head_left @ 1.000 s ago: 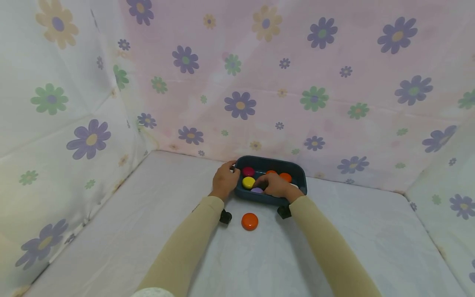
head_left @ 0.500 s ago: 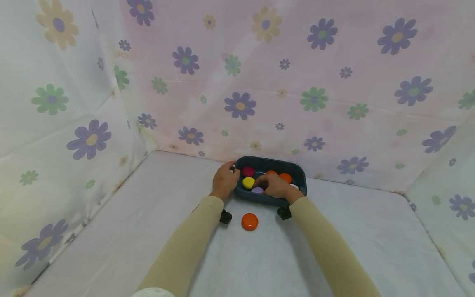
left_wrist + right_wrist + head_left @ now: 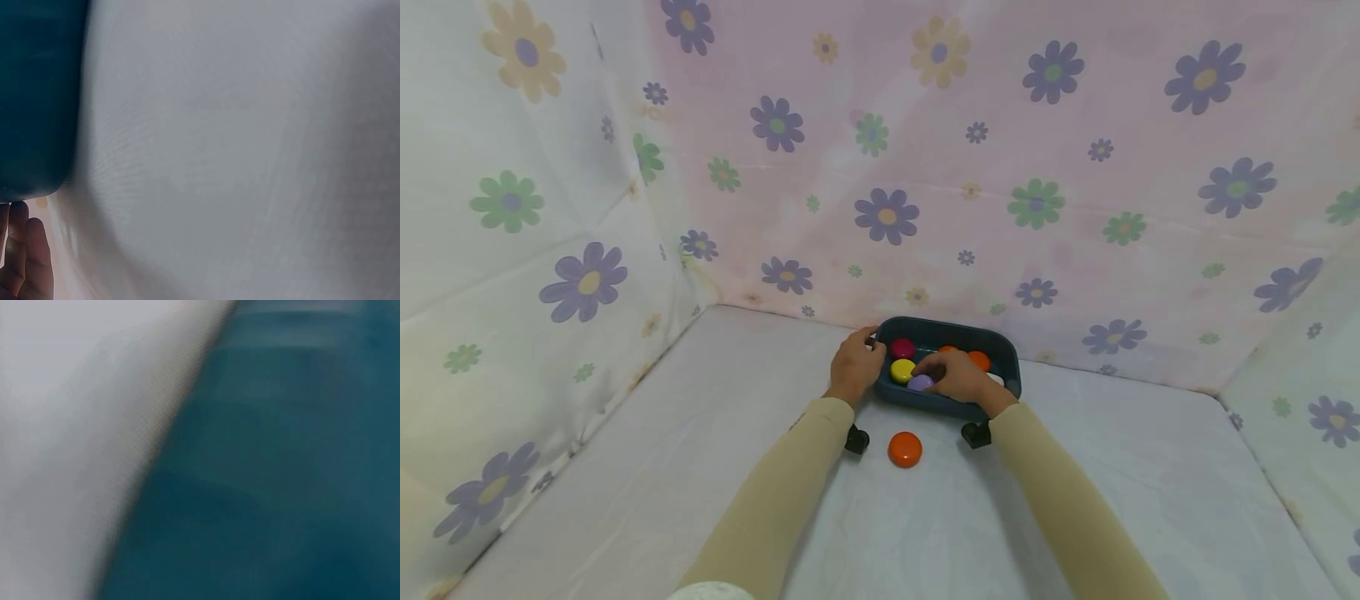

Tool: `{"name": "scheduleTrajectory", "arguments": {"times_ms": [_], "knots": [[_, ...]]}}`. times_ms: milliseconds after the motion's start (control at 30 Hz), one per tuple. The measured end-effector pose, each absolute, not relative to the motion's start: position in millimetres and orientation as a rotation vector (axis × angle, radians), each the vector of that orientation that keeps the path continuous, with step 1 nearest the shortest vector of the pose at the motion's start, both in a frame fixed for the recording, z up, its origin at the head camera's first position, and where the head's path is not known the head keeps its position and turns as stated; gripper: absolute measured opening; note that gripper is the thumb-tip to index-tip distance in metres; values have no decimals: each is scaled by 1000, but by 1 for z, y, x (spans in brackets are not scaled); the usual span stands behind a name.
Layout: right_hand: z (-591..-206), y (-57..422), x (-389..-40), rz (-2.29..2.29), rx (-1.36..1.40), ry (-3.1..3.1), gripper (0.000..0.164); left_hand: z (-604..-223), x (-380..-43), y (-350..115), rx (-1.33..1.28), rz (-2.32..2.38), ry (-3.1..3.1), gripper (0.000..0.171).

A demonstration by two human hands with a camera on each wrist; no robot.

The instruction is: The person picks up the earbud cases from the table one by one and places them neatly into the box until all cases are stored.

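A dark teal tray [image 3: 947, 408] with raised walls stands near the back of the table. My right hand [image 3: 958, 379] reaches into it, thumb and index finger pinching a glossy purple disc [image 3: 921, 382] near its front wall. At the tray's left end is my left hand [image 3: 856, 362], fingertips against the end wall; in the left wrist view its fingers [image 3: 39, 256] extend toward the teal wall. Beside the purple disc lie a yellow disc [image 3: 902, 371] and a dark red disc [image 3: 902, 348]. The right wrist view shows only blurred teal wall and cloth.
Orange discs [image 3: 978, 360] lie at the tray's back right, and a white piece [image 3: 996, 379] shows past my right hand. One orange disc [image 3: 905, 449] sits on the white cloth [image 3: 910, 533] in front of the tray. A flowered sheet [image 3: 820, 208] hangs close behind.
The purple disc shows more fully and a little higher between the right fingers. My right wrist has shifted slightly right. The left hand keeps its place at the tray's end.
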State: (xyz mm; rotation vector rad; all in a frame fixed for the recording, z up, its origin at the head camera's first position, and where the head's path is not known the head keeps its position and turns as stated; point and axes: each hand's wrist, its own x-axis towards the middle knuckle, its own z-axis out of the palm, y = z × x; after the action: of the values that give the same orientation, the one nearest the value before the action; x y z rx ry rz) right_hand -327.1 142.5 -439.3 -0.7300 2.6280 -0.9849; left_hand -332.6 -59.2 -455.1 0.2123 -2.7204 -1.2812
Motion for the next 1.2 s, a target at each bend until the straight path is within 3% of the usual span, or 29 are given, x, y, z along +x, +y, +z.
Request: {"name": "scheduleTrajectory", "arguments": {"times_ms": [1200], "knots": [[-409, 142, -290, -1269, -573, 2919, 33, -456, -332, -61, 169, -1284, -2697, 43]]}}
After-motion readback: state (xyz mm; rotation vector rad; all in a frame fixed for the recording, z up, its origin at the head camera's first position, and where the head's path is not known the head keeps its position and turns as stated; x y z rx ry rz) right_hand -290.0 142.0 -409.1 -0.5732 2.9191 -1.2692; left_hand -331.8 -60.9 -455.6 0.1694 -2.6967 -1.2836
